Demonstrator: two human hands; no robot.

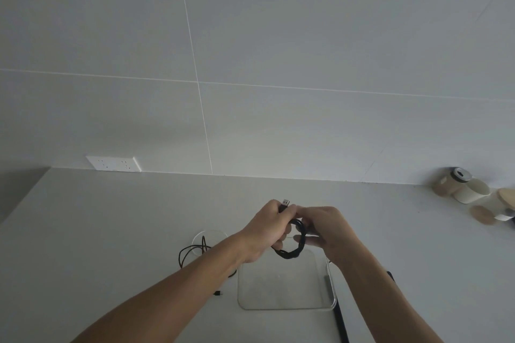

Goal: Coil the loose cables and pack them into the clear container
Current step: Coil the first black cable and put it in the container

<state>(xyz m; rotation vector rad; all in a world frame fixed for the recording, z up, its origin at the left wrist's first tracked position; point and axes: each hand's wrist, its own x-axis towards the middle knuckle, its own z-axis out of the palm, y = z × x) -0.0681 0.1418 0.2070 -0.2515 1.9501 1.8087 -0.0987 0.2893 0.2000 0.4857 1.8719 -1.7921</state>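
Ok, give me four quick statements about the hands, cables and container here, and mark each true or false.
1. Both hands, left and right, hold the black coiled cable. True.
2. The clear container already holds a coiled cable. False: nothing shows inside it.
3. A loose cable lies on the counter left of the container. True.
4. The coiled cable's USB plug is in the wall socket. False: it sticks up above the left hand.
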